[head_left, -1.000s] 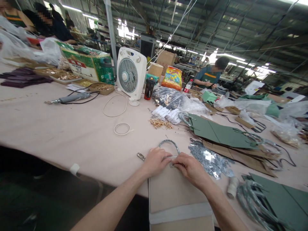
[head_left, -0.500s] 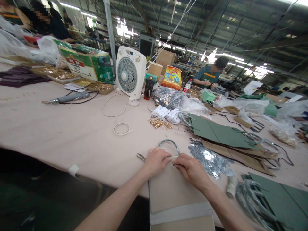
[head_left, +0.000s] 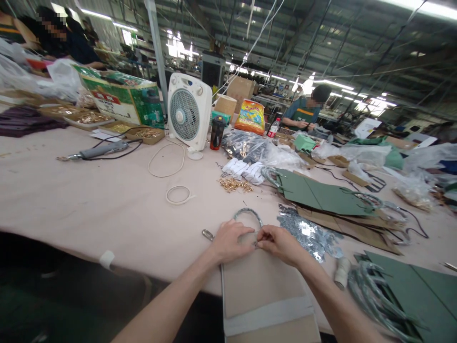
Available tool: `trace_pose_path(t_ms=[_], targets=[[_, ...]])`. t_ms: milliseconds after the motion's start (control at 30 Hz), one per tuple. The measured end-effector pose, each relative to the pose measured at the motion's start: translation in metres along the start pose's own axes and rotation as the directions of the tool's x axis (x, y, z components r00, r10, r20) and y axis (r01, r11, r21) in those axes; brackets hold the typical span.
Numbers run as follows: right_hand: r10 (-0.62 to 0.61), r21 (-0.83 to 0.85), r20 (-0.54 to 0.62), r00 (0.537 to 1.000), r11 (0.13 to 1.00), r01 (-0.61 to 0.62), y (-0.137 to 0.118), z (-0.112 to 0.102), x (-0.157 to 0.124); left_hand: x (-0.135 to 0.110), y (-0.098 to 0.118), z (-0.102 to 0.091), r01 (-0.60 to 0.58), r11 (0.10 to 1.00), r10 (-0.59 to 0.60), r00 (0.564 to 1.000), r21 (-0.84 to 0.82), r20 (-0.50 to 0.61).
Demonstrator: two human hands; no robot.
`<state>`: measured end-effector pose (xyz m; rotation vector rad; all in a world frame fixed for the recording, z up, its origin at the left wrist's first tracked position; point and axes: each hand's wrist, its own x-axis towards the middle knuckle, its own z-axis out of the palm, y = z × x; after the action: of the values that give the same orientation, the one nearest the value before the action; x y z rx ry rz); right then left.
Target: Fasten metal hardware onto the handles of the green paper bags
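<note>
My right hand point(head_left: 278, 242) pinches a small metal piece point(head_left: 255, 244); my left hand point(head_left: 230, 242) (grip unclear) rests on the beige panel point(head_left: 262, 286).

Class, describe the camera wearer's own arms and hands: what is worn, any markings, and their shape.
The left grip and right grip are bare human hands, with no glove, watch or bracelet visible. The left forearm and right forearm narrow towards the wrists; no sleeve, cable or clear marking shows. Parts are hidden, so rings cannot be ruled out.
</note>
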<state>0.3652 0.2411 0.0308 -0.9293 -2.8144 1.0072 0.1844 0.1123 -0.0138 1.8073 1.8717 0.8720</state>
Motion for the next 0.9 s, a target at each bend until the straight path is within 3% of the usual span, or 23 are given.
trace_pose_path(t_ms=[200, 400, 567, 667, 767, 833, 900], targets=[[-0.032, 0.125, -0.021, 0.999, 0.992, 0.034, 0.007, 0.001, -0.006, 0.003, 0.006, 0.0, 0.069, 0.998, -0.068, 0.997, -0.011, 0.025], [0.018, 0.156, -0.047, 0.999, 0.988, -0.01, 0.014, 0.002, -0.002, 0.012, 0.02, 0.003, 0.165, 0.986, -0.166, 0.986, 0.034, 0.03], [-0.059, 0.137, -0.221, 0.973, 0.986, 0.091, 0.009, 0.006, -0.022, 0.015, 0.016, 0.007, 0.135, 0.991, -0.134, 0.988, 0.0, 0.08], [-0.119, 0.129, -0.44, 0.89, 0.972, 0.194, 0.013, 0.009, -0.039, 0.021, 0.005, 0.01, 0.097, 0.995, -0.095, 0.992, -0.023, 0.08], [-0.044, 0.144, -0.64, 0.767, 0.974, 0.176, 0.03, 0.0, -0.066, 0.022, 0.003, 0.01, 0.083, 0.997, -0.082, 0.993, -0.001, 0.09], [0.061, 0.122, -0.73, 0.681, 0.992, 0.042, 0.052, -0.014, -0.09, 0.017, 0.01, 0.007, 0.087, 0.996, -0.09, 0.99, 0.032, 0.105], [0.207, 0.089, -0.756, 0.62, 0.972, -0.216, 0.083, -0.031, -0.112, 0.012, 0.017, 0.005, 0.087, 0.995, -0.092, 0.991, 0.058, 0.097]])
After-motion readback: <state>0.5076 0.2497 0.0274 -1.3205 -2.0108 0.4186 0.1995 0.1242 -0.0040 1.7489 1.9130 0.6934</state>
